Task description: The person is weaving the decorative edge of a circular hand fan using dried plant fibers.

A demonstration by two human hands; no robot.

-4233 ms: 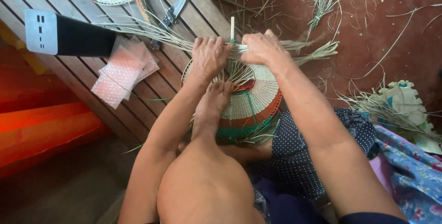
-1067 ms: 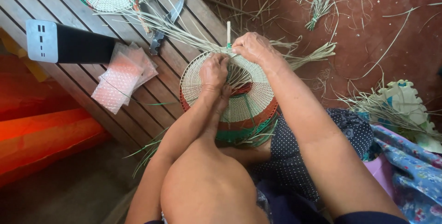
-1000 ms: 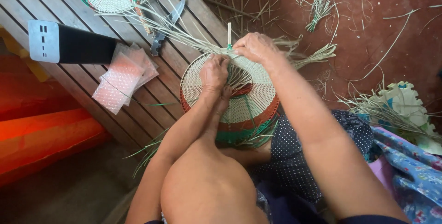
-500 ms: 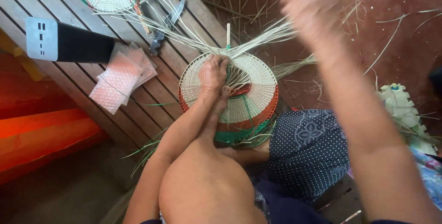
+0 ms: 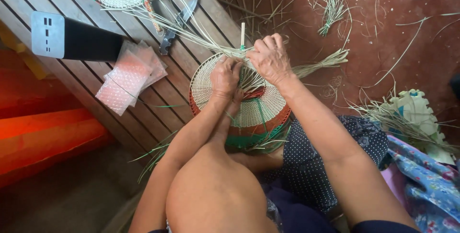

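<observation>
At the centre of the frame, a round woven basket of pale reed with orange and green bands [image 5: 249, 106] lies tipped on its side, braced by the person's bare foot [image 5: 230, 111]. The left hand [image 5: 225, 76] is closed, pinching the loose pale reed strands [image 5: 211, 41] at the basket's upper rim. The right hand [image 5: 270, 60] presses down just beside it, fingers curled over the same bundle. A short upright stick [image 5: 243, 34] rises behind them. This looks like rim weaving in progress; the next pass calls for keeping the strands taut. A folding knife [image 5: 178, 24] lies on the slatted wooden floor [image 5: 158, 103], upper left.
</observation>
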